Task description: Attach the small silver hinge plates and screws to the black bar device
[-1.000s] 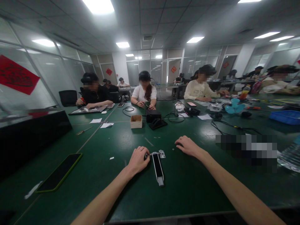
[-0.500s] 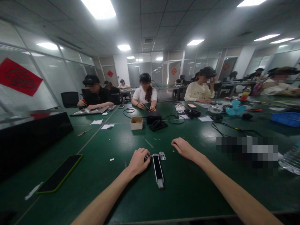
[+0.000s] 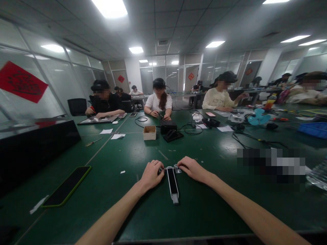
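On the dark green table lies a slim metal bracket with a black inlaid strip [image 3: 172, 182], running toward me. My left hand [image 3: 152, 175] is curled over a small dark part [image 3: 160, 170] at the bracket's far left corner and appears to grip it. My right hand [image 3: 192, 169] reaches in from the right, its fingertips on a small silver tab [image 3: 176, 168] at the far right corner. Whether those fingers grip the tab is hard to see. The bracket's near end shows clear of both hands.
A phone in a green case [image 3: 66, 186] lies to the left. Farther off stand a small cardboard box [image 3: 149, 133], a black device [image 3: 168, 127] with cables, and a screwdriver [image 3: 94, 142]. A blue tray [image 3: 313, 130] sits at the right. Several co-workers sit across the table.
My right hand has moved left, from open table onto the bracket's silver tab. My left hand stays at the bracket, which has not visibly shifted.
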Demonstrator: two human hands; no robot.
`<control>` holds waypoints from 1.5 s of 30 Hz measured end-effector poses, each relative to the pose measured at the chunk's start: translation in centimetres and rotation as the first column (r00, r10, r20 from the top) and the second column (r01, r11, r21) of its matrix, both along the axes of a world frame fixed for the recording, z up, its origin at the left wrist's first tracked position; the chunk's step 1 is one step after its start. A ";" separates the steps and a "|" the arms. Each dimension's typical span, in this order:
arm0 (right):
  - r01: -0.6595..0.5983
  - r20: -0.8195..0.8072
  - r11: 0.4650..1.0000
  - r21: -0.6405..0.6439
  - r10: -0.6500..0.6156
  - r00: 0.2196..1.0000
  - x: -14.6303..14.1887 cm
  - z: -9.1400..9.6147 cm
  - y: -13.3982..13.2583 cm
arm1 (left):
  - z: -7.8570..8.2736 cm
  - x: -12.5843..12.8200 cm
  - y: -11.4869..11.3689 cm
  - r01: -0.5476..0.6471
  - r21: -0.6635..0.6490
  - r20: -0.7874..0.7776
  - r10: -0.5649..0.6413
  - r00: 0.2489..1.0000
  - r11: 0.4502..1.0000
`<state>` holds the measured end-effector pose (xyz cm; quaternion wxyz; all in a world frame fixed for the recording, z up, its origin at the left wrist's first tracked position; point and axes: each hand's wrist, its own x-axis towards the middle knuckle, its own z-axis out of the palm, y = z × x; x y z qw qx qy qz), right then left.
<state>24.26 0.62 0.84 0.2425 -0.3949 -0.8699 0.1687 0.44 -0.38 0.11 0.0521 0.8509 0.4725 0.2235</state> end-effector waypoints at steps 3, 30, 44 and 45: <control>-0.041 0.008 0.998 0.048 0.041 0.999 0.0 -0.3 0.1 | 0.0 0.0 0.0 0.004 0.001 0.009 -0.004 1.000 1.000; 0.087 0.010 0.993 0.086 -0.088 0.996 -0.8 -0.5 -0.2 | 0.4 0.1 -0.3 -0.002 -0.014 -0.008 0.002 1.000 1.000; 0.037 0.011 0.998 0.060 -0.037 0.999 -0.8 -0.4 -0.3 | 0.2 0.0 -0.2 0.010 0.006 0.012 -0.010 1.000 1.000; 0.037 0.012 0.997 0.068 -0.038 0.999 -0.8 -0.4 -0.3 | 0.2 0.0 -0.2 0.010 0.006 0.010 -0.010 1.000 1.000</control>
